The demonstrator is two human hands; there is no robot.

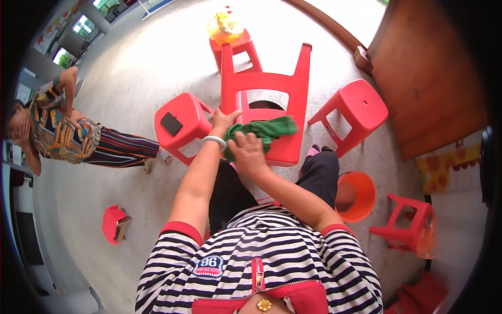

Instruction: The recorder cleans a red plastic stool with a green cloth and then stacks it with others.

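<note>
Right hand and left hand are placed close together at the centre of the frame, over a red stool that is tilted with its legs pointed toward the top. By judgement, a wiping stroke is in hand, as green cloth seems to be pressed against the plastic; for the next move, the stool would need to be kept steady and the cloth kept flat under the palm. At upper right, the largest area is taken up by a brown panel; at left, another person in a patterned shirt is seen. Around the tilted stool, further seats are set: a left stool, a right stool and an upper stool. Right of centre, an orange bucket is placed. Across the tilted stool's near end the cloth is draped, its right end blurred. By the right hand it is held bunched, the fingers half curled over it. By the left hand the stool's left edge is apparently touched; how far that hand is closed cannot be told. Smaller still, a dark flat case is laid on the left stool, and a pale bangle is worn on the left wrist
</note>
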